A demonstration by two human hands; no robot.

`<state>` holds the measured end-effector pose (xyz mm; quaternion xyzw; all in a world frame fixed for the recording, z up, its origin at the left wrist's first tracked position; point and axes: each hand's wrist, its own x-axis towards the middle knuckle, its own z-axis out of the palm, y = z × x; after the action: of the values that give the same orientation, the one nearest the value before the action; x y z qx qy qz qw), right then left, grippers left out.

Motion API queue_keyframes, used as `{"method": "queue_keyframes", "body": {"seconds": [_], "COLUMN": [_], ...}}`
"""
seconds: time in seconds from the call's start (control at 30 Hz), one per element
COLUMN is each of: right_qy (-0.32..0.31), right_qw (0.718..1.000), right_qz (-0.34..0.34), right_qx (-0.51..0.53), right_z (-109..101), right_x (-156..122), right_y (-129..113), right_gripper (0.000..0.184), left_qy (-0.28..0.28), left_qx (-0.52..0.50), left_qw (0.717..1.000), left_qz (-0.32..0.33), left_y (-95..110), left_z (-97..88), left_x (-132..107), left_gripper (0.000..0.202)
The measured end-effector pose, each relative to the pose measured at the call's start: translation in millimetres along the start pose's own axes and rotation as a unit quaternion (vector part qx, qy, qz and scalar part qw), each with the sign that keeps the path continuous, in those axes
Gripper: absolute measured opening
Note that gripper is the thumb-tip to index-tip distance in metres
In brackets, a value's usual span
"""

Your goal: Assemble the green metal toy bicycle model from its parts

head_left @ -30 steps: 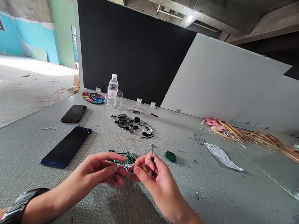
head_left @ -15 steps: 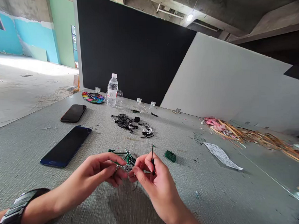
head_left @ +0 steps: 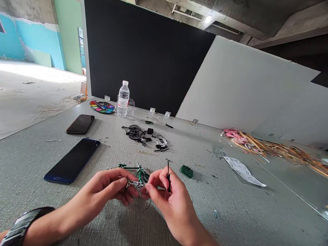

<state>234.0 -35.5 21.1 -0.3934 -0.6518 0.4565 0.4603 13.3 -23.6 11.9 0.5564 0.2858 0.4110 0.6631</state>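
Note:
Between my two hands is a small silver metal part (head_left: 135, 184), its exact kind too small to tell. My left hand (head_left: 112, 187) pinches its left end with thumb and fingers. At its right end, my right hand (head_left: 166, 194) pinches with thumb and index finger, and a small black-handled screwdriver (head_left: 168, 176) is tucked upright in the same hand. Just behind my fingers lies a green model bicycle (head_left: 138, 170), its lower part hidden by the hands. To the right of my right hand sits a dark green block-shaped piece (head_left: 186, 171).
Black model bicycle parts (head_left: 134, 133) and silver-black pieces (head_left: 161, 142) lie farther back. At left are two phones (head_left: 72, 161). A water bottle (head_left: 123, 99) and paint palette (head_left: 102, 107) stand at the back. A printed sheet (head_left: 244, 171) and wood strips (head_left: 278, 147) lie right.
The silver part has tilted slightly and more of its length shows between my fingers. Both hands have stayed almost in place, still gripping it.

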Motion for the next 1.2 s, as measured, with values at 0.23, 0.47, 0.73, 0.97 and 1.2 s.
{"method": "queue_keyframes", "body": {"seconds": [0.23,0.47,0.73,0.97,1.2], "right_qy": [0.005,0.000,-0.006,0.004,0.008], "right_qw": [1.000,1.000,0.995,0.996,0.997], "right_qz": [-0.013,0.019,0.064,0.059,0.052], "right_qx": [-0.023,-0.001,0.081,0.071,0.055], "right_z": [2.7,1.4,2.2,3.4,2.5], "right_x": [-2.1,-3.6,-1.7,-1.6,-1.5], "right_y": [0.8,-1.8,-0.8,-0.5,-3.5], "right_gripper": [0.032,0.031,0.038,0.038,0.038], "left_qy": [-0.008,-0.011,-0.010,-0.008,-0.012], "left_qx": [0.022,0.015,0.007,-0.001,-0.012], "left_qw": [1.000,1.000,1.000,1.000,1.000], "left_qz": [0.013,0.003,-0.002,-0.011,-0.022], "left_y": [-2.4,-2.6,-3.0,-3.2,-2.8], "left_z": [-1.4,-2.1,-3.4,-4.1,-3.6], "left_x": [2.0,2.7,3.1,3.5,3.8], "left_gripper": [0.035,0.033,0.031,0.031,0.032]}}
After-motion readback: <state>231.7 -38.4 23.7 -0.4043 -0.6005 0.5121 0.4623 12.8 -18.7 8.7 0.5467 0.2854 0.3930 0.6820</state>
